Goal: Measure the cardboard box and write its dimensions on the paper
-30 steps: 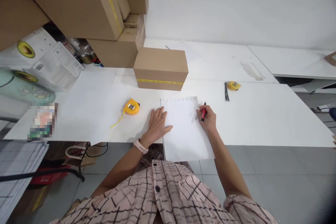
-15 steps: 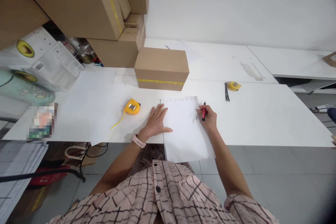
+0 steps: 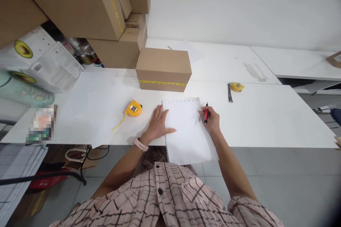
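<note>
A white sheet of paper (image 3: 188, 131) lies on the white table (image 3: 261, 120) and hangs over its near edge. My left hand (image 3: 158, 124) rests flat with fingers spread on the sheet's left edge. My right hand (image 3: 211, 120) is closed around a red pen (image 3: 206, 113), its tip at the sheet's upper right. A small cardboard box (image 3: 163, 69) with a yellow tape measure band along its front stands just behind the paper. A yellow tape measure (image 3: 133, 108) with its tape partly drawn out lies left of my left hand.
A second yellow tape measure (image 3: 235, 87) lies to the right. Large cardboard boxes (image 3: 80, 3) and printed cartons (image 3: 45, 60) are stacked at the back left. More white sheets (image 3: 87, 106) cover the table's left part. Grey floor lies below the table edge.
My left hand has shifted slightly left along the paper's edge. My right hand and the pen stay almost still at the sheet's upper right.
</note>
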